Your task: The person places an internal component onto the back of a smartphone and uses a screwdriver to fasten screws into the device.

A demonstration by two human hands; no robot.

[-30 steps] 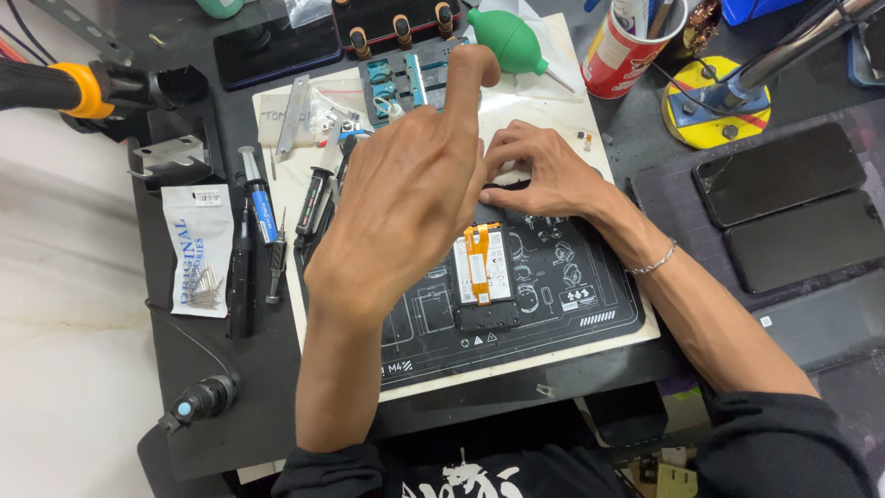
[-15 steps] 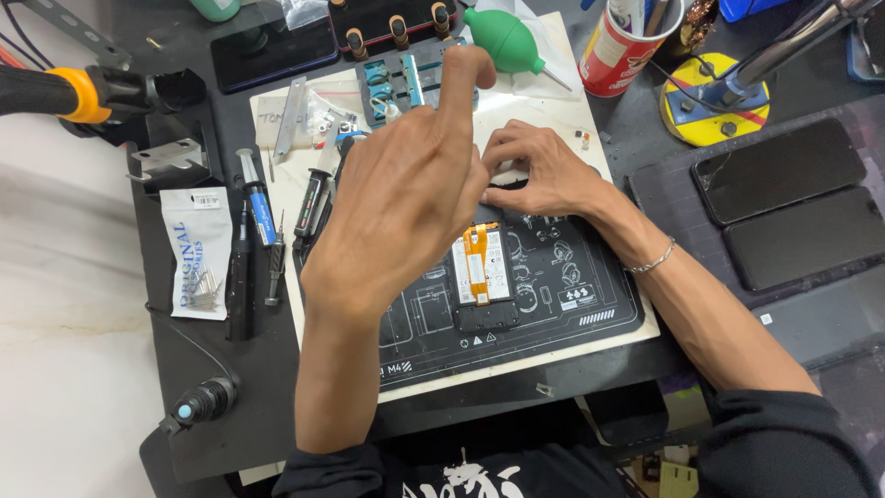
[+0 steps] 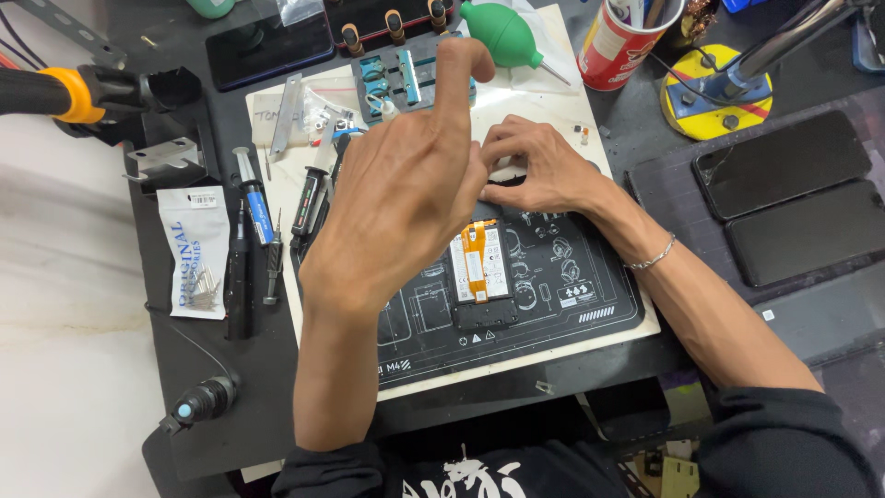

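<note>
Two hands are meeting over the opened phone (image 3: 479, 277) lying on the dark mat (image 3: 553, 323). Left hand (image 3: 406, 198) is hovering loose above its upper end, forefinger raised, grasping nothing. Right hand (image 3: 535, 166) is pressing curled fingertips just beyond the phone's top; whether it is pinching anything cannot be told.

Opened phone (image 3: 479, 277) lies centre frame on the work mat (image 3: 590, 304). Left hand (image 3: 406, 198) over the mat's left half, right hand (image 3: 535, 166) just above the phone. Screwdrivers (image 3: 263, 249) left of the mat. Blower bulb (image 3: 502, 32) and cup (image 3: 622, 41) at top. Two phones (image 3: 793, 198) at right.
</note>
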